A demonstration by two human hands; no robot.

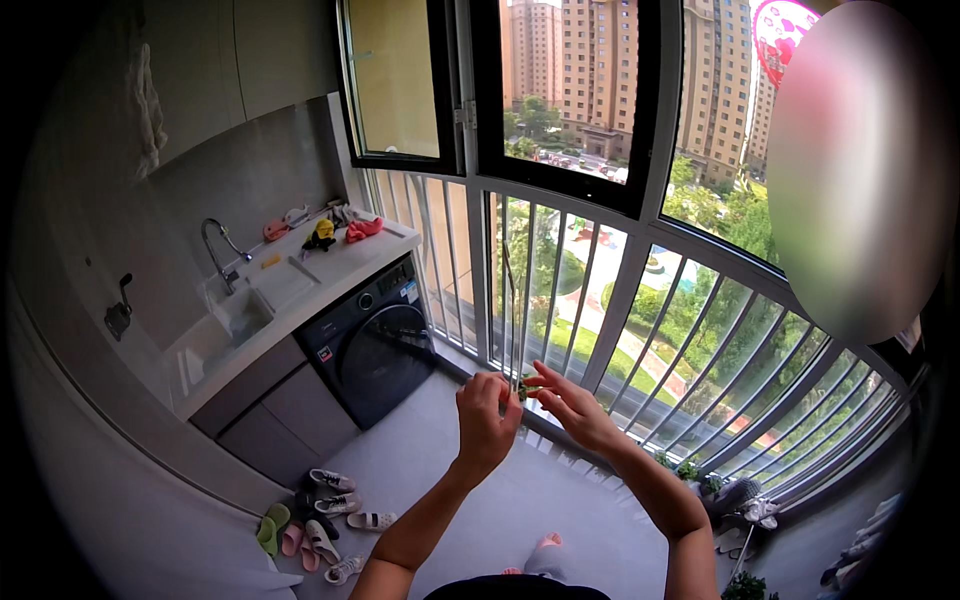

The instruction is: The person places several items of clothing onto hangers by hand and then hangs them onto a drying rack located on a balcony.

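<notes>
My left hand is raised before the window, fingers and thumb pinched on the lower end of a thin, partly clear rod. The rod stands nearly upright in front of the window bars, and its exact kind is hard to make out. Close to its right, my right hand has its fingers spread towards the rod. A small bit of green leaf shows between the two hands. Whether the right fingertips touch it cannot be told.
A washing machine sits under a white counter with sink and faucet. Several shoes and slippers lie at lower left. White railing bars line the window. Potted plants stand along the right.
</notes>
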